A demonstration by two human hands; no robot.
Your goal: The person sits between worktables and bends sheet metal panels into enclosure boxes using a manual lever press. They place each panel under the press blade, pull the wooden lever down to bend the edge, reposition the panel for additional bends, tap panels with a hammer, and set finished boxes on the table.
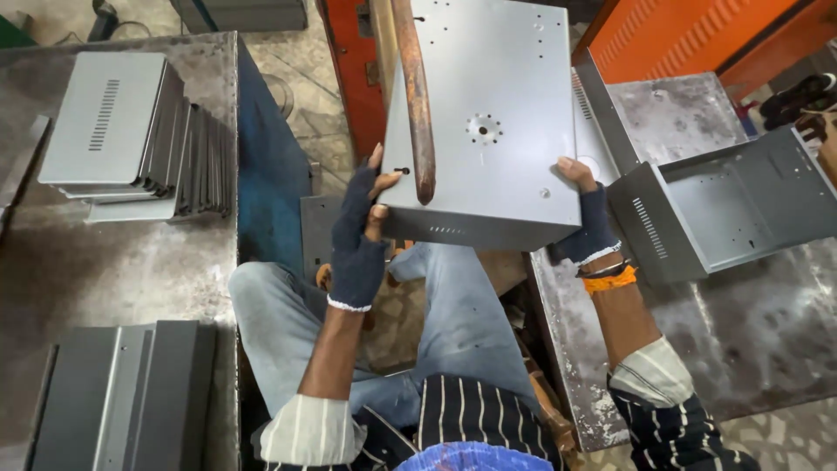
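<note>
Left hand (359, 237) in dark fingerless glove, raised, fingers curled in grip, right hand (586, 220) likewise gloved, gripping, forearms bare, sleeves rolled

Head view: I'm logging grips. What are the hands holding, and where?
Both hold the grey metal box: left hand at its lower left corner, right hand at its lower right corner.

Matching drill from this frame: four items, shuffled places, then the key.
Items:
1. grey sheet-metal box with a round hole pattern
2. stack of vented grey metal covers
3. open grey metal chassis
4. rusty brown metal bar

Places:
A. bench on the right
B. in front of the box face
C. between left hand and right hand
D. bench on the left, far end

Pairs: 1-C, 2-D, 3-A, 4-B
</note>
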